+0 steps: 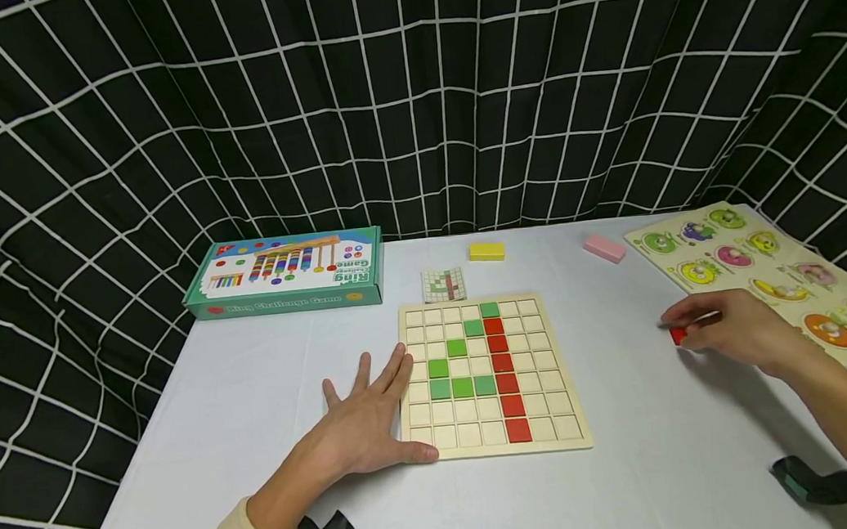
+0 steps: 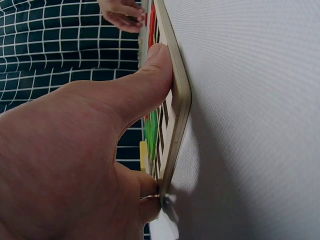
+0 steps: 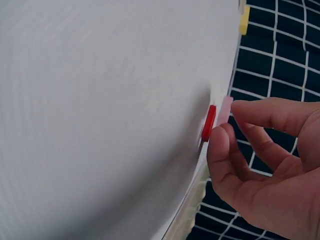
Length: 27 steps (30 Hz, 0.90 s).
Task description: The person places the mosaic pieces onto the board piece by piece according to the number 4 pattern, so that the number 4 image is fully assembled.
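A wooden grid board [image 1: 421,438] holds green tiles [image 1: 462,387] and a column of red tiles [image 1: 508,383]. My left hand [image 1: 361,429] lies along its left side with fingers spread; the thumb rests on the near left corner, as the left wrist view also shows. Off to the right, my right hand [image 1: 741,328] hovers over a loose red tile [image 3: 209,123] on the white tabletop. In the right wrist view its thumb and index finger are apart, with the thumb tip close by the tile; whether they touch is unclear.
Behind the board lie a small pattern card [image 1: 443,284], a yellow block [image 1: 486,252] and a pink block [image 1: 604,248]. A green game box [image 1: 284,274] sits back left. A fruit picture board [image 1: 770,269] lies at right, partly under the right forearm.
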Motion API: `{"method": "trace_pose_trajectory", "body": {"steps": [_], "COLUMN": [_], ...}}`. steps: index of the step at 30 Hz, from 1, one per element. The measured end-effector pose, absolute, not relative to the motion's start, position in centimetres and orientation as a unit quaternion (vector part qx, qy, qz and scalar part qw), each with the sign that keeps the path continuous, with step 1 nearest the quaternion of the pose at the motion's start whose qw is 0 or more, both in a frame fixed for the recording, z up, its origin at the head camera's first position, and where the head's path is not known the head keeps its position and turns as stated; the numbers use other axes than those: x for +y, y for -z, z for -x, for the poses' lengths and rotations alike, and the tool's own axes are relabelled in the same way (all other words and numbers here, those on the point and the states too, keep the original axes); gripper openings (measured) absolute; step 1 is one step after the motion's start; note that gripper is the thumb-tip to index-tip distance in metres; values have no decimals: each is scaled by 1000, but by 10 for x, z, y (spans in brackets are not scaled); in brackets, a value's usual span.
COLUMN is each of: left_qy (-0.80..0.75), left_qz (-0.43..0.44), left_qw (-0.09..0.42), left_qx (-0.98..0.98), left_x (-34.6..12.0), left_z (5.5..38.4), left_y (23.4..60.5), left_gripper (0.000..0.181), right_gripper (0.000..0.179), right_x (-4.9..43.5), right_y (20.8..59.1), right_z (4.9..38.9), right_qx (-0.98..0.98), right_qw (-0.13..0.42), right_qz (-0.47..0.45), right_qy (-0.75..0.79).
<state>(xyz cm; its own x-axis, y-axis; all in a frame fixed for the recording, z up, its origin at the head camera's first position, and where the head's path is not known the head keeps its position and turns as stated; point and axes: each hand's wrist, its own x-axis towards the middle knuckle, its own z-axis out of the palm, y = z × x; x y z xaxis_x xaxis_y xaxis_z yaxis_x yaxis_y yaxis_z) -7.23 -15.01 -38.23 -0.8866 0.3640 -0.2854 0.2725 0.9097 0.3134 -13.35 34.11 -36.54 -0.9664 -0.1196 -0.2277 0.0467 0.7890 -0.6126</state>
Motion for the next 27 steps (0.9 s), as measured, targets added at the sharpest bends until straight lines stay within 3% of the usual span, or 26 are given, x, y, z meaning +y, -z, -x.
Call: {"method": "trace_pose_trajectory", "body": {"steps": [27], "left_qy": [-131], "left_qz": [-166], "left_qw": [169], "left_qx": [963], "left_x": [-150], "left_z": [73], "left_y": [384], "left_gripper": [126], "right_gripper": [41], "right_x": [344], "right_y": [371], "right_z": [140], "right_qx": [957], "right_qw": [127], "right_qz": [26], "right_qy": [260]}}
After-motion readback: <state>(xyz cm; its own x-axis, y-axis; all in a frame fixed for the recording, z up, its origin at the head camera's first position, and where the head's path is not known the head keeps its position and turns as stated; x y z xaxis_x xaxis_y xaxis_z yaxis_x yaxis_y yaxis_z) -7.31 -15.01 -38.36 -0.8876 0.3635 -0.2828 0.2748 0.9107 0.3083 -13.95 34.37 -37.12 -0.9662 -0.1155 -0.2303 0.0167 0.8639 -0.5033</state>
